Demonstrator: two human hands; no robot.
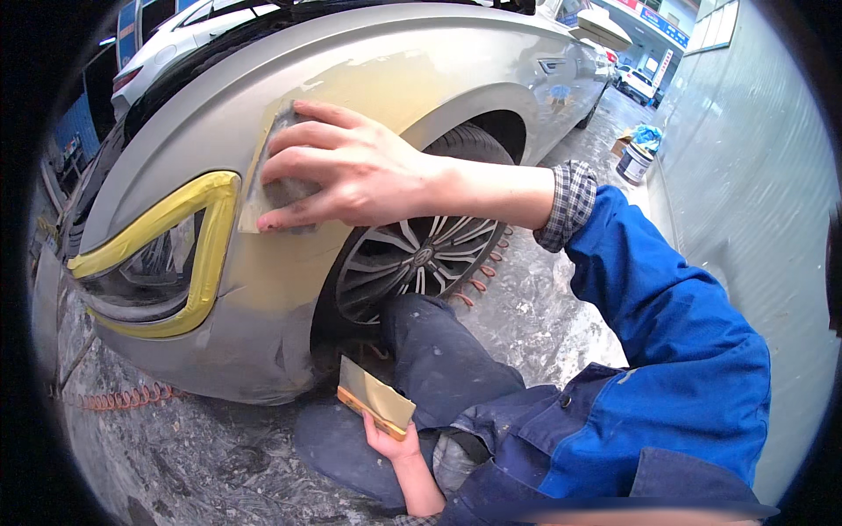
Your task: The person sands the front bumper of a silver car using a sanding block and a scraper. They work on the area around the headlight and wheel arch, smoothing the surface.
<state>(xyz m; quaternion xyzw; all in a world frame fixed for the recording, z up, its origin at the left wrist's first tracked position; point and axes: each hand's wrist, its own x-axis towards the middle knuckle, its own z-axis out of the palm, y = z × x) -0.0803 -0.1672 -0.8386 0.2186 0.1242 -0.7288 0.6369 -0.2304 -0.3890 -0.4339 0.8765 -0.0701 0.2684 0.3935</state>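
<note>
My right hand (338, 171) is closed on a flat grey putty spreader (282, 123), its fingers spread along the back of it. The spreader is against the front fender (368, 83) of a silver car, beside the headlight, and pale yellow filler shows along its edge. Broad patches of this filler cover the fender up to the wheel arch. Low in front of my knees, my left hand (392, 441) grips a wide putty knife (377, 392) with an orange edge and a yellowish-grey flat blade. Yellow masking tape (208, 263) frames the headlight (153, 267).
The front wheel (421, 254) stands just below the fender. A coiled red air hose (127, 397) runs along the stained floor. By the pale wall (754, 175) at right stands a tin (633, 164) with blue plastic on top. Other cars (636, 83) are farther back.
</note>
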